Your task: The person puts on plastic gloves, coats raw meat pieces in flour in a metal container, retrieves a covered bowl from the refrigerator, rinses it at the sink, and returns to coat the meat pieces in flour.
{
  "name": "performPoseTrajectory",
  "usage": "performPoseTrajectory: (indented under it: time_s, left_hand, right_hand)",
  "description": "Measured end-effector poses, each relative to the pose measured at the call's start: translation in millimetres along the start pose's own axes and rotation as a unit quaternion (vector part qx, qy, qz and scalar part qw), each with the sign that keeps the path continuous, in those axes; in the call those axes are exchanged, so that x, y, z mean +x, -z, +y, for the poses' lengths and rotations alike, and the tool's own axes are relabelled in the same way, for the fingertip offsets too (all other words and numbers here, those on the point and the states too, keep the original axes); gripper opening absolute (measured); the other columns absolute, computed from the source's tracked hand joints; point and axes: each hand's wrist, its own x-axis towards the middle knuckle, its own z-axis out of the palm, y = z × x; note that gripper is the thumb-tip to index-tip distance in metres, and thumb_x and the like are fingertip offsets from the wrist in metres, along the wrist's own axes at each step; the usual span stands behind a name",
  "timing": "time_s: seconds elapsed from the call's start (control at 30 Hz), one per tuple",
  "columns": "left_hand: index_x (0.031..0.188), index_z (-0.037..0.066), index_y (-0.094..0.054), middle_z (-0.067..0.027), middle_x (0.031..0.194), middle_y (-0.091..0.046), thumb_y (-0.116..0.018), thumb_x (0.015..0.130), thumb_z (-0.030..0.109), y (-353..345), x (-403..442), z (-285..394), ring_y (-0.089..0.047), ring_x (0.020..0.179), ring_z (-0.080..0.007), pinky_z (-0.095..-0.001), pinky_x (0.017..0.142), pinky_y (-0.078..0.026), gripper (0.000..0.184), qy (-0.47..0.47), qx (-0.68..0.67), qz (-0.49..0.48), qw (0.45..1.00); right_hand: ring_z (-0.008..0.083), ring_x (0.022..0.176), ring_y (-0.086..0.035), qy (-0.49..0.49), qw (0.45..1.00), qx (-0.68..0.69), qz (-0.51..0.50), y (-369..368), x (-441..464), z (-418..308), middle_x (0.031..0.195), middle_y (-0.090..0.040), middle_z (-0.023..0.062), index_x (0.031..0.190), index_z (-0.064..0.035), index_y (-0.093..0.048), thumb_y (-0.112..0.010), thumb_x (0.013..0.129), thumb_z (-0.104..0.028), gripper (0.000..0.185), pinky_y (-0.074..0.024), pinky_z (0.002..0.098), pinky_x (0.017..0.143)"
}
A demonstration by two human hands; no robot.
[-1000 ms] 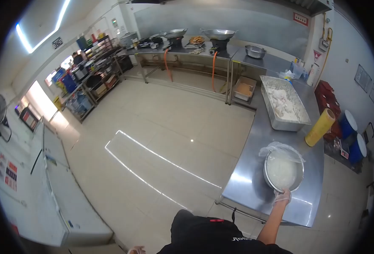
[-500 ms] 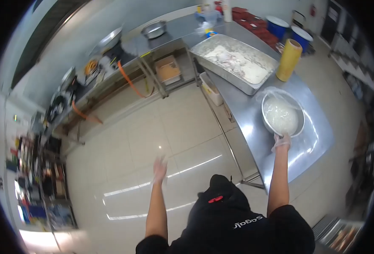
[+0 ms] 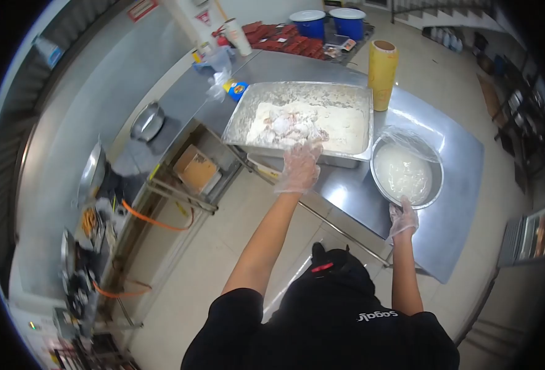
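My right hand (image 3: pixel 403 218), in a clear plastic glove, grips the near rim of a round metal bowl (image 3: pixel 433 196), thumb on the edge. Cloudy whitish liquid (image 3: pixel 402 172) fills much of the bowl, and clear plastic film (image 3: pixel 412 143) hangs over its far rim. A deep rectangular metal tray (image 3: pixel 223 134) stands to the left. White flour (image 3: pixel 346 126) lies in it, with flour-coated lumpy pieces (image 3: pixel 291 123) heaped at the middle. My left hand (image 3: pixel 301 165), gloved too, reaches over the tray's near edge, fingers spread beside the coated pieces; whether it touches them I cannot tell.
A yellow film roll (image 3: pixel 383 77) stands upright behind the bowl on the steel table (image 3: pixel 454 185). Blue buckets (image 3: pixel 309 26) and red packs (image 3: pixel 288 42) lie beyond. Along the left wall runs a counter with a metal bowl (image 3: pixel 148 122), pans and orange hoses (image 3: pixel 155 217).
My left hand has moved from over the floor up to the tray's near edge. The view has turned. My right hand stays at the bowl's rim.
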Motion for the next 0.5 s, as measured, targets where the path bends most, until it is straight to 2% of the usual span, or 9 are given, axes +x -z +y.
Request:
performPoseTrajectory:
  time_s: [0.03,0.1,0.13,0.23,0.27,0.37,0.4,0.43,0.5]
  left_hand:
    - [0.132,0.014,-0.051,-0.0143,0.127,-0.052,-0.06,0.086,0.034,1,10,-13,-0.048,0.119,-0.0323,-0.0583,0.104,-0.031,0.051,-0.021,0.004,-0.02,1.0]
    - [0.124,0.014,-0.052,-0.0105,0.117,-0.053,-0.061,0.086,0.031,-32,22,-44,-0.05,0.111,-0.0296,-0.0587,0.101,-0.028,0.042,-0.074,-0.058,0.033,0.995]
    - [0.121,0.014,-0.052,-0.01,0.113,-0.053,-0.061,0.086,0.03,-38,25,-53,-0.051,0.108,-0.0292,-0.0581,0.1,-0.028,0.04,-0.084,-0.084,0.039,0.992]
    - [0.104,0.014,-0.058,-0.0077,0.099,-0.053,-0.064,0.081,0.025,-43,29,-82,-0.051,0.099,-0.0284,-0.0535,0.096,-0.029,0.026,-0.104,-0.159,0.104,0.976]
    - [0.101,0.015,-0.06,-0.007,0.098,-0.054,-0.064,0.079,0.024,-48,29,-95,-0.051,0.099,-0.0283,-0.0527,0.095,-0.03,0.024,-0.107,-0.173,0.097,0.974]
    - [0.095,0.016,-0.062,-0.0048,0.093,-0.054,-0.065,0.074,0.02,-46,28,-133,-0.051,0.098,-0.0272,-0.0487,0.092,-0.032,0.022,-0.156,-0.203,0.086,0.963]
    - [0.098,0.016,-0.061,-0.0054,0.093,-0.053,-0.066,0.074,0.02,-40,35,-160,-0.051,0.098,-0.0268,-0.0476,0.093,-0.032,0.024,-0.191,-0.215,0.065,0.955]
    - [0.1,0.015,-0.059,-0.006,0.093,-0.052,-0.066,0.075,0.02,-33,36,-169,-0.051,0.099,-0.0264,-0.0465,0.093,-0.033,0.027,-0.218,-0.224,0.048,0.949]
    - [0.101,0.015,-0.06,-0.0061,0.094,-0.054,-0.067,0.078,0.023,-20,43,-184,-0.053,0.096,-0.027,-0.0437,0.091,-0.037,0.025,-0.258,-0.256,0.029,0.931]
  right_hand:
    - [0.0288,0.08,-0.06,-0.002,0.999,0.008,0.035,-7,-3,11,0.103,-0.057,0.0126,0.12,0.0,-0.048,-0.073,0.084,-0.014,0.046,-0.054,0.0332,0.064]
    - [0.028,0.075,-0.06,-0.005,0.995,0.013,0.098,-41,-29,15,0.099,-0.058,0.0113,0.119,-0.0004,-0.047,-0.073,0.085,-0.019,0.047,-0.0532,0.0322,0.061]
    - [0.0312,0.084,-0.056,-0.025,0.999,0.004,0.034,-42,-29,22,0.11,-0.049,0.0205,0.125,0.0036,-0.038,-0.074,0.085,-0.026,0.062,-0.0503,0.0341,0.059]
    - [0.0324,0.083,-0.056,-0.152,0.987,0.043,0.031,-93,-55,26,0.11,-0.048,0.0222,0.127,0.0038,-0.036,-0.071,0.085,-0.039,0.07,-0.0505,0.0346,0.06]
    - [0.0308,0.08,-0.057,-0.172,0.983,0.029,0.061,-108,-55,36,0.102,-0.053,0.0173,0.127,0.0026,-0.041,-0.066,0.089,-0.042,0.064,-0.0501,0.0329,0.062]
    - [0.0277,0.078,-0.058,-0.167,0.983,-0.056,-0.052,-164,-73,63,0.098,-0.057,0.011,0.123,0.001,-0.048,-0.065,0.091,-0.035,0.051,-0.0496,0.0303,0.064]
    - [0.0275,0.081,-0.059,0.094,0.909,-0.367,-0.176,-172,-61,81,0.1,-0.059,0.0113,0.119,-0.0009,-0.052,-0.063,0.091,-0.032,0.044,-0.0494,0.0305,0.068]
    - [0.0272,0.084,-0.06,0.384,0.688,-0.608,-0.098,-175,-47,100,0.102,-0.06,0.0116,0.116,-0.0028,-0.056,-0.062,0.091,-0.029,0.037,-0.0493,0.0307,0.073]
    - [0.0297,0.091,-0.062,0.119,0.789,-0.603,-0.016,-204,-33,95,0.108,-0.061,0.0159,0.119,-0.0049,-0.057,-0.061,0.09,-0.028,0.037,-0.0496,0.034,0.079]
